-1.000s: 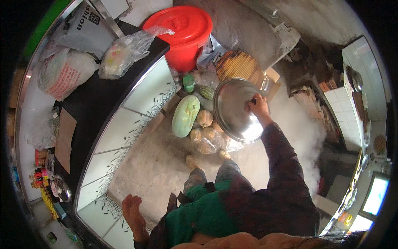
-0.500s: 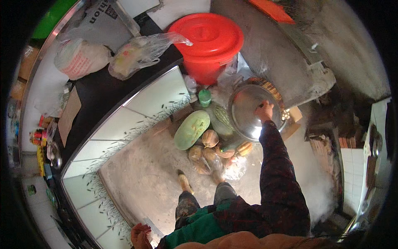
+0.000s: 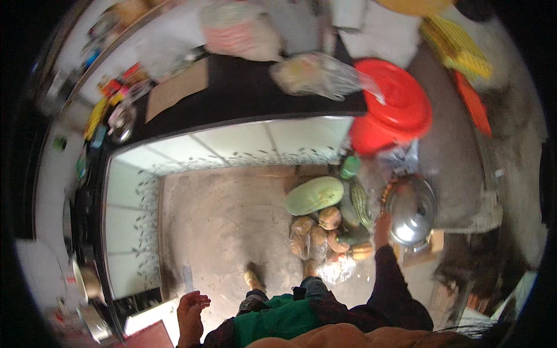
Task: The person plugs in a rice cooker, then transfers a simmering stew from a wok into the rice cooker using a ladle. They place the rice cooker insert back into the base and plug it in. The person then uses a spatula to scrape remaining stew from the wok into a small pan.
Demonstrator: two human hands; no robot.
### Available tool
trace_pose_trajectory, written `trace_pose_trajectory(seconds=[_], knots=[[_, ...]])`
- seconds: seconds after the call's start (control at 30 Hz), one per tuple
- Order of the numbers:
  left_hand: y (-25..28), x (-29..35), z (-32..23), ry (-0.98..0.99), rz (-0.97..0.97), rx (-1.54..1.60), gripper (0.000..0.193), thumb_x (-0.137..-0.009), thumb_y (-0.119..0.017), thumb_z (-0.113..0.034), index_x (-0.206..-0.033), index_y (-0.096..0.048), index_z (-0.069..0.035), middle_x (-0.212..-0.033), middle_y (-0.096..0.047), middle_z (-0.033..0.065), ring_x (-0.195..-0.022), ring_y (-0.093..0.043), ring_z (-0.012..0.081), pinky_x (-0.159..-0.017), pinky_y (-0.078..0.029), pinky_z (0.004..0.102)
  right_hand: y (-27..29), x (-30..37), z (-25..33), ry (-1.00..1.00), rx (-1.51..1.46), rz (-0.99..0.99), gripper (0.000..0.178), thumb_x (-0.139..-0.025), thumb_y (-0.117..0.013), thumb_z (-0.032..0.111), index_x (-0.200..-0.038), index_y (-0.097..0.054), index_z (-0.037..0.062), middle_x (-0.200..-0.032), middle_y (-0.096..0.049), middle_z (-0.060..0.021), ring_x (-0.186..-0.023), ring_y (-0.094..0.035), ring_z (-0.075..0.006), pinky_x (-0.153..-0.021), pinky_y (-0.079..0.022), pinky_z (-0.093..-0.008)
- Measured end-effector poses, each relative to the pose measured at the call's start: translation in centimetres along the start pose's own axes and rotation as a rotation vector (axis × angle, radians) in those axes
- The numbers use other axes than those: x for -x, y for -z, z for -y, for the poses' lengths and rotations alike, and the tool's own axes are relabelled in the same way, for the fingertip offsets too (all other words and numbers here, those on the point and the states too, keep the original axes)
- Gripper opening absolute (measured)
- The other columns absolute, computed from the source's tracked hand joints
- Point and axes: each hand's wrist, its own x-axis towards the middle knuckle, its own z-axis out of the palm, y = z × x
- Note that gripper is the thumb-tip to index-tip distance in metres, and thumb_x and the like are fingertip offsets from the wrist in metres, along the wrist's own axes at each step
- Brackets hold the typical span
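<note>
A round shiny metal lid point(image 3: 419, 206) rests over a container with a brown striped, woven-looking rim, at the right. My right hand point(image 3: 383, 229) is beside the lid's left edge; motion blurs its fingers, and I cannot tell whether they touch the lid. At the lower left my left hand point(image 3: 192, 310) hangs over the floor, fingers loosely apart and holding nothing. Left of the lid, on the floor, lie a large pale green gourd point(image 3: 314, 195), a ridged green gourd point(image 3: 360, 203), a round brownish pumpkin point(image 3: 329, 218) and several bagged brownish vegetables point(image 3: 301, 235).
A red lidded bucket point(image 3: 391, 110) stands behind the vegetables, with a green bottle point(image 3: 350, 167) in front. The black countertop point(image 3: 243, 95) runs along the back and left, holding plastic bags point(image 3: 313, 75) and cardboard point(image 3: 178, 90). A cardboard box point(image 3: 426, 250) sits below the lid.
My view has turned left, showing more counter. My right hand has come off the lid's knob to its left edge. My left hand's fingers are more extended.
</note>
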Motion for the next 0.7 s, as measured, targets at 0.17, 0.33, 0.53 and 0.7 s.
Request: trace_pose_trajectory(seconds=[0.17, 0.33, 0.53, 0.7], knots=[[6.5, 1.7, -0.7, -0.06, -0.142, 0.132, 0.033, -0.08, -0.048, 0.001, -0.113, -0.052, 0.004, -0.096, -0.063, 0.0161, -0.09, -0.062, 0.0254, -0.084, -0.05, 0.0357, -8.2, 15.0, 19.0, -0.253, -0.639, 0.7, 0.036, -0.086, -0.056, 0.014, -0.12, -0.047, 0.0055, -0.097, -0.054, -0.0039, -0.069, -0.054, -0.0133, -0.056, -0.044, -0.0286], [18.3, 1.1, 0.9, -0.157, -0.241, 0.308, 0.034, -0.081, -0.048, 0.002, -0.115, -0.052, 0.003, -0.098, -0.063, 0.0156, -0.091, -0.062, 0.0249, -0.086, -0.049, 0.0361, -13.3, 26.2, 39.1, -0.325, -0.629, 1.123, 0.039, -0.087, -0.054, 0.014, -0.124, -0.048, 0.006, -0.108, -0.053, -0.0057, -0.082, -0.056, -0.0176, -0.07, -0.044, -0.0316], [34.5, -1.2, 1.1, -0.252, -0.365, 0.492, 0.032, -0.084, -0.045, 0.002, -0.115, -0.052, 0.002, -0.102, -0.063, 0.0151, -0.094, -0.061, 0.0247, -0.087, -0.048, 0.0366, -19.8, 37.2, 55.1, -0.207, -0.666, 1.24, 0.035, -0.088, -0.054, 0.012, -0.122, -0.05, 0.0074, -0.105, -0.058, -0.0075, -0.08, -0.058, -0.0174, -0.063, -0.045, -0.0285], [44.5, -1.0, 1.5, -0.379, -0.573, 0.546, 0.034, -0.084, -0.042, 0.002, -0.116, -0.052, 0.0, -0.103, -0.062, 0.0138, -0.094, -0.06, 0.0239, -0.089, -0.047, 0.0369, -26.8, 46.3, 64.5, -0.166, -0.6, 1.422, 0.032, -0.09, -0.054, 0.014, -0.121, -0.052, 0.0057, -0.104, -0.061, -0.009, -0.079, -0.059, -0.0167, -0.062, -0.046, -0.028]])
